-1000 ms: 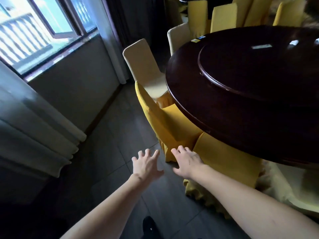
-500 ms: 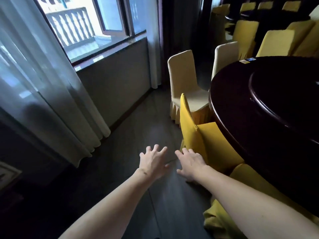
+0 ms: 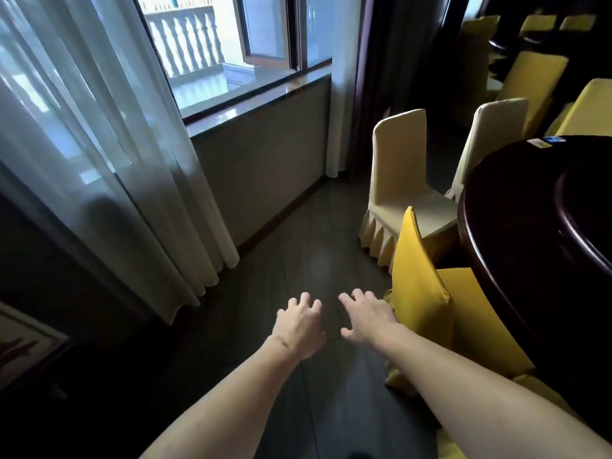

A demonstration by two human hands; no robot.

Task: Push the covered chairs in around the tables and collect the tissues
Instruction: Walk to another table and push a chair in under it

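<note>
Legible text: none that you can read from this view.

Item 1: small yellow packet [image 3: 539,143] lying on the rim of the dark round table [image 3: 503,233], far side. It carries some dark marking, too small and blurred for you to make out any letters or numbers.

Item 2: small blue packet [image 3: 553,139] just beside the yellow one on the same rim. You can see a pale patch on it, but no readable word or brand.

Item 3: framed picture [image 3: 23,342] at your lower left edge. It shows reddish shapes only; whether they are writing cannot be told.
</note>
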